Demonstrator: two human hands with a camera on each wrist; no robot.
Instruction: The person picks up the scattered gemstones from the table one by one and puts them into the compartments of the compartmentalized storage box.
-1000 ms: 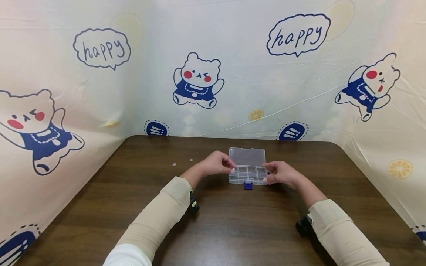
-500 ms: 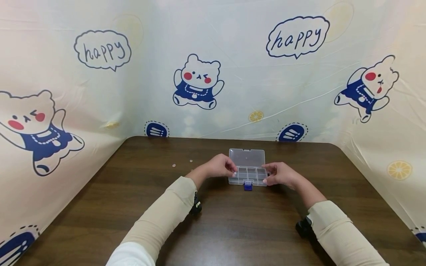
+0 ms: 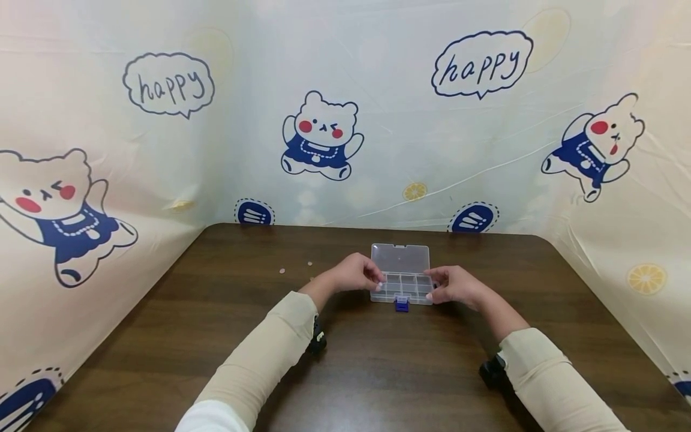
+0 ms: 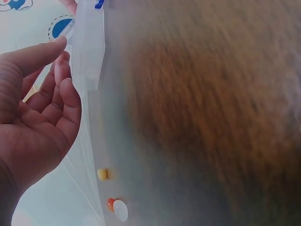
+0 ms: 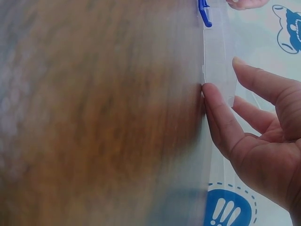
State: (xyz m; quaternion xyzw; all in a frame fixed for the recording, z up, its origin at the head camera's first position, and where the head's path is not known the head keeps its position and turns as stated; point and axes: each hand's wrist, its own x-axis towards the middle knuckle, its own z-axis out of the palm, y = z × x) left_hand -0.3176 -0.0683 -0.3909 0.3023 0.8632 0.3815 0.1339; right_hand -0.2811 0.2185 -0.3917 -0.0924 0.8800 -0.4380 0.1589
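Note:
A clear plastic compartment box (image 3: 408, 288) lies on the table, its lid (image 3: 399, 258) tipped up behind it and a blue latch (image 3: 402, 305) at the front. My left hand (image 3: 356, 273) is at the box's left end, thumb and fingertips drawn together over the left compartments. In the left wrist view its other fingers curl loosely; I cannot tell whether a small piece is between the tips. My right hand (image 3: 456, 284) grips the right end, thumb at the front corner and a finger at the back one. In the right wrist view, fingertips touch the box wall (image 5: 218, 52).
Left of the box lie small pebble-like pieces; the left wrist view shows a yellow one (image 4: 102, 174), an orange one (image 4: 110, 204) and a white one (image 4: 121, 210). A printed cloth (image 3: 378, 198) hangs behind the brown wooden table (image 3: 367, 366).
My left hand has shifted a little right, farther over the box's left end, then slightly back. My right hand stays at the box's right end, and the box has not moved.

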